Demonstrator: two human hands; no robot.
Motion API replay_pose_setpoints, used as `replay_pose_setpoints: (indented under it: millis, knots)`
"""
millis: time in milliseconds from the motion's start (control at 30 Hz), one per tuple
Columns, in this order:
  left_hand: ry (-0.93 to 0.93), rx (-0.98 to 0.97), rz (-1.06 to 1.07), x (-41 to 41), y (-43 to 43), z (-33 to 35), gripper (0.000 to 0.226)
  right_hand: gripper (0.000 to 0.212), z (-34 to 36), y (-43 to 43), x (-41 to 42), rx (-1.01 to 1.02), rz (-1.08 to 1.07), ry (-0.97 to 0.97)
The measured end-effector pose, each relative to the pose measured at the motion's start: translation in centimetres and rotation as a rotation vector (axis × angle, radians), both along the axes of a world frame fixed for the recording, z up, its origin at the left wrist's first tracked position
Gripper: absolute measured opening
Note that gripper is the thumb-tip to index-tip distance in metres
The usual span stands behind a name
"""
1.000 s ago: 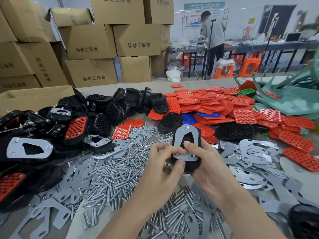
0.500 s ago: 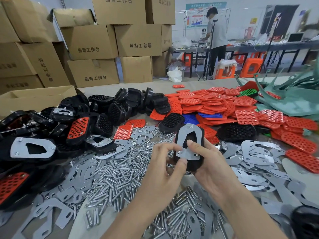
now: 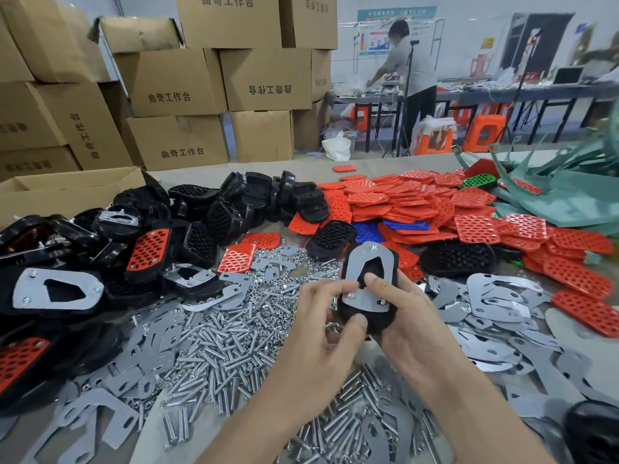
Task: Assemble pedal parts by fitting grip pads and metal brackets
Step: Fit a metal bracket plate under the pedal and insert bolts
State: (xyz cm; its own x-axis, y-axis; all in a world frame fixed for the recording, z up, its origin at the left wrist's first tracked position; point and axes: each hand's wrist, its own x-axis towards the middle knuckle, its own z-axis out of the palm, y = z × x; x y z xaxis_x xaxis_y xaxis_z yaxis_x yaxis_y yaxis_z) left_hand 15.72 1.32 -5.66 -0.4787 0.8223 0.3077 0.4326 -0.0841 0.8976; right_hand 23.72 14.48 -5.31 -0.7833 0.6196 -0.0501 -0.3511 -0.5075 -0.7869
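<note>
Little had been shifted since the earlier frames: the pedal was kept in the same spot, with only the left thumb drawn slightly further along its lower edge. It was held tilted between both hands above the heap of bolts, its metal bracket turned towards the camera. It was cradled from beneath by the right hand, whose index finger was laid on the bracket. Its other side was pinched by the left hand, with fingers curled by a nut at the bracket's corner. The black body was judged to be light, stiff moulded plastic, perhaps a little slick, and the bracket thin, rigid sheet. A hold would best be taken round the body's sides, so that the bolted corners were left free. Loose brackets were scattered to the right, red grip pads were heaped beyond, and black pedal bodies were piled to the left.
</note>
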Motion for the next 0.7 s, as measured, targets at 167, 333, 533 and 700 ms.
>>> replay_pose_setpoints:
  millis: [167,333,533,700]
  knots:
    - [0.005,0.003,0.056,0.03,0.36,0.17,0.018,0.036,-0.13,0.18,0.21,0.020,0.014,0.013]
    - [0.061,0.001,0.039,0.02,0.08,0.11,0.021,0.037,-0.26,-0.04,0.05,0.018,0.016,-0.010]
    - [0.048,0.006,0.075,-0.11,0.27,0.04,0.016,0.039,-0.02,-0.27,0.16,0.014,0.021,-0.012]
    - [0.116,0.009,0.016,0.01,0.07,0.06,0.020,0.030,0.00,-0.36,0.26,0.019,0.013,-0.024]
